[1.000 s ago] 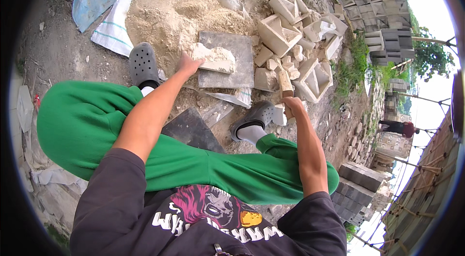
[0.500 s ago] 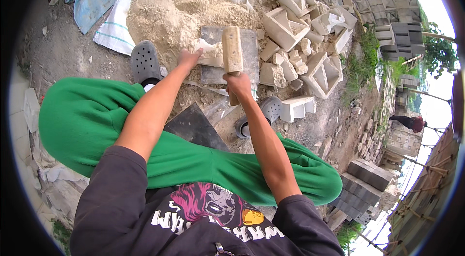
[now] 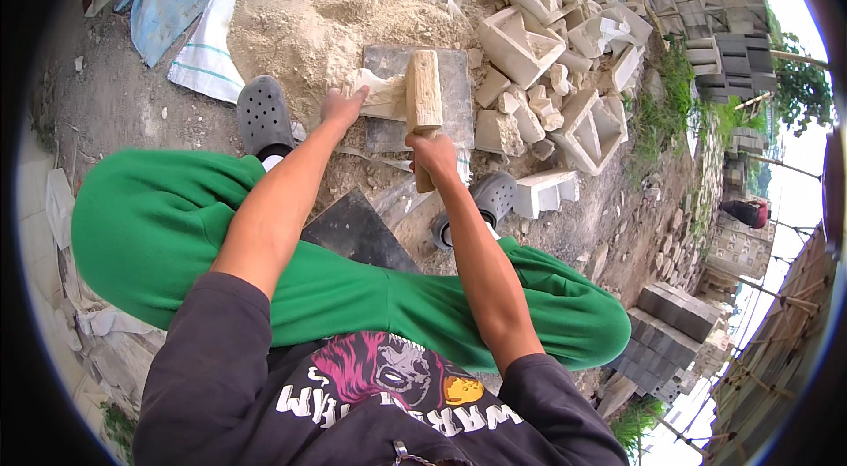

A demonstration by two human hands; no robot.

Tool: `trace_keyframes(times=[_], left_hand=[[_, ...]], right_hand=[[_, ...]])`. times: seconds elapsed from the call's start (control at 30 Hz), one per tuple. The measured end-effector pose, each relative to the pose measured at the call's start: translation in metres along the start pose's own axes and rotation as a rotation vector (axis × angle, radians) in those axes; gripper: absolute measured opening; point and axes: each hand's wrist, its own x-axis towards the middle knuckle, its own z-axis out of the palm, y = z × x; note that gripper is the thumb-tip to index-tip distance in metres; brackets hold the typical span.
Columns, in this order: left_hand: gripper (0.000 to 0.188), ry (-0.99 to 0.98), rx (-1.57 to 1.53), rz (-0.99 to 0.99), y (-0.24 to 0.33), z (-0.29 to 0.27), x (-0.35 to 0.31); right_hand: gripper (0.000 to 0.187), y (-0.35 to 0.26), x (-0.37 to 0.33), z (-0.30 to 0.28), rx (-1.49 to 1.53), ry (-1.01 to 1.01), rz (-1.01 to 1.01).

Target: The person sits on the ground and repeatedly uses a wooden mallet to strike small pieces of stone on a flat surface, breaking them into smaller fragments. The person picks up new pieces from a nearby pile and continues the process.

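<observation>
My right hand (image 3: 432, 157) is wrapped round the handle of a wooden mallet (image 3: 423, 88). The mallet's worn, pale head is over a dark flat slab (image 3: 455, 104) on the ground. My left hand (image 3: 342, 108) grips the left end of a broken, cream-coloured block piece (image 3: 381, 93), which lies on the slab's left part. The mallet head hides that piece's right end; whether they touch, I cannot tell. A heap of crushed, sandy material (image 3: 300, 25) reaches the slab's left edge.
A white sheet (image 3: 207, 69) lies under the heap. Broken hollow blocks (image 3: 522, 49) and rubble are piled to the right. My clogs (image 3: 263, 111) flank the slab, and a dark plate (image 3: 357, 232) lies between my legs. Stacked blocks (image 3: 666, 334) and a distant person (image 3: 748, 213) are far right.
The mallet head has tilted slightly, so its near end shows more. My left hand keeps its hold on the block piece. The distant person has shifted posture.
</observation>
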Motion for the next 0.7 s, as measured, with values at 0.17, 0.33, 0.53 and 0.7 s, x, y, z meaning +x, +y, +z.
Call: trace_keyframes(times=[0.17, 0.33, 0.53, 0.7], left_hand=[[0.070, -0.005, -0.172, -0.019, 0.001, -0.006, 0.005], [0.060, 0.101, -0.159, 0.189, 0.016, -0.021, 0.000], [0.048, 0.174, -0.083, 0.273, 0.075, -0.047, -0.024], [0.049, 0.010, -0.187, 0.218, 0.089, -0.016, -0.027]], right_hand=[[0.026, 0.009, -0.007, -0.013, 0.200, 0.004, 0.098], [0.030, 0.038, 0.003, -0.039, 0.289, 0.107, 0.117], [0.035, 0.045, 0.009, -0.069, 0.411, 0.227, 0.196], [0.032, 0.032, 0.005, -0.095, 0.494, 0.329, 0.125]])
